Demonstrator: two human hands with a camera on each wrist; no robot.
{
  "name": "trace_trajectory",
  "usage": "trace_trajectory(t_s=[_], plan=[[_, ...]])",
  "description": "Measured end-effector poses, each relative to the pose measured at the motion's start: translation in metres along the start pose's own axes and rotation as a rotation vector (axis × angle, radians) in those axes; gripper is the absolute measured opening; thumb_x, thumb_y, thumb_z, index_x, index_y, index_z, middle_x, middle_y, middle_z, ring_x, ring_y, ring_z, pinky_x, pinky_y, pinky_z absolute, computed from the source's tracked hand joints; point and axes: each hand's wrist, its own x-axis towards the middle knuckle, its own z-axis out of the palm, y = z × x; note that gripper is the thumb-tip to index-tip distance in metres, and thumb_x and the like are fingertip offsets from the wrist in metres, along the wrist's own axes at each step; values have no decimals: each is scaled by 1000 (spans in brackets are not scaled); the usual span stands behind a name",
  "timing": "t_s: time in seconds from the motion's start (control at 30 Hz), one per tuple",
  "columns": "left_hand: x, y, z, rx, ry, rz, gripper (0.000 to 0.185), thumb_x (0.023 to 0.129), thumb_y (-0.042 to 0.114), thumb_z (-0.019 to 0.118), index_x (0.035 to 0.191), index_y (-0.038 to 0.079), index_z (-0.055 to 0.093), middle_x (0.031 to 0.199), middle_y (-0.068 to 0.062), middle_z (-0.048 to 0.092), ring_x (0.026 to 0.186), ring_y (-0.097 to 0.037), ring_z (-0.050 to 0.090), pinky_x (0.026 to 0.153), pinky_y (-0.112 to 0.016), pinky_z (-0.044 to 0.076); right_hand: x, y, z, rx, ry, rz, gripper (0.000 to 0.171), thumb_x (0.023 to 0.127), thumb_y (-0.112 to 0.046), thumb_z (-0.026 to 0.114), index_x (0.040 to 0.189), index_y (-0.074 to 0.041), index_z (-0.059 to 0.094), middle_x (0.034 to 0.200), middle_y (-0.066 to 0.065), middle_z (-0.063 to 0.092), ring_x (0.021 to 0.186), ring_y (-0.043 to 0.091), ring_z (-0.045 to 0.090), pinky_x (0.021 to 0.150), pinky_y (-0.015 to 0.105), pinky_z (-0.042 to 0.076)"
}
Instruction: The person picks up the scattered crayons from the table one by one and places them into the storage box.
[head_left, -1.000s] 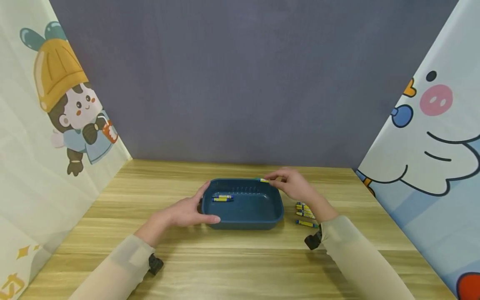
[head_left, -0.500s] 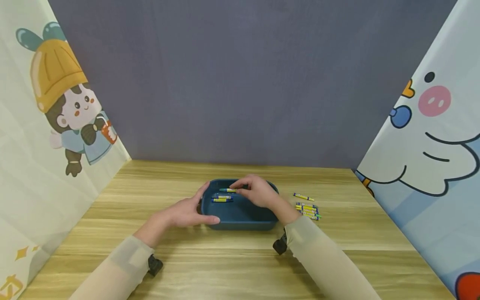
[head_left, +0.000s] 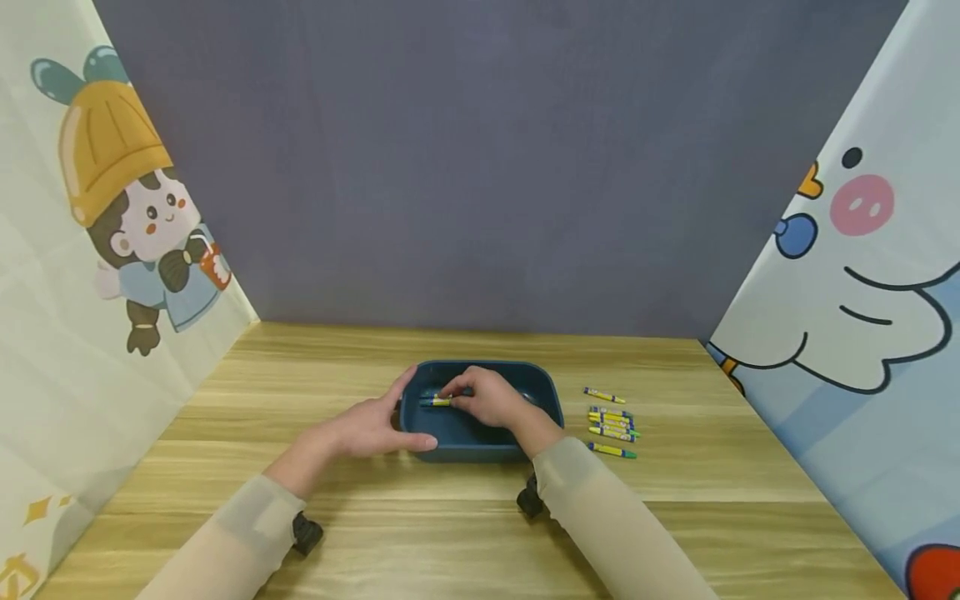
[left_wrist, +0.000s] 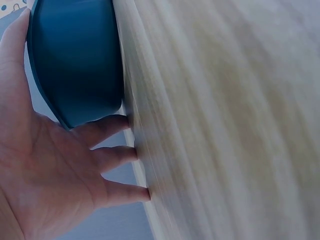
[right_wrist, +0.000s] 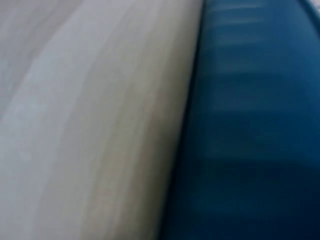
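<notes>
In the head view a dark blue plastic basket stands on the wooden table. My left hand rests at its left end, thumb along the near side and fingers spread straight. The left wrist view shows this hand with several fingertips touching the table beside the basket. My right hand reaches down inside the basket, thumb and index finger pinching a crayon with a yellow and blue wrapper. Its fingers partly hide the crayons lying there. The right wrist view has only the basket's outer wall, blurred.
Right of the basket lie several more crayons: a yellow-tipped one at the back, a close group in the middle and a green-tipped one nearest me. A grey panel rises behind the table, with printed cloths at both sides.
My right hand has carried a crayon from over the basket's far right rim leftward and down to the crayons inside. The left hand has stayed at the basket's left end.
</notes>
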Motion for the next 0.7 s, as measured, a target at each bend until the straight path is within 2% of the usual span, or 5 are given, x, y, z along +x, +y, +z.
trace_trajectory(t_s=[0.3,0.7], plan=[[-2,0,-3,-19,-20,-7,131,90,77,76,177,35,-12,158,-28,59,93,-20,74,95,-51,57,2,-5,3,-22,-27,-9,21,107,-12,73,120,-22,86,118,1,73,111,21,66,102,46,55],[0,0,0,-22,-22,-1,131,90,77,76,177,35,-12,162,-30,54,106,-25,75,104,-58,55,0,-3,4,-41,-48,19,20,106,-15,75,120,-25,86,115,-3,71,108,16,65,99,43,56]])
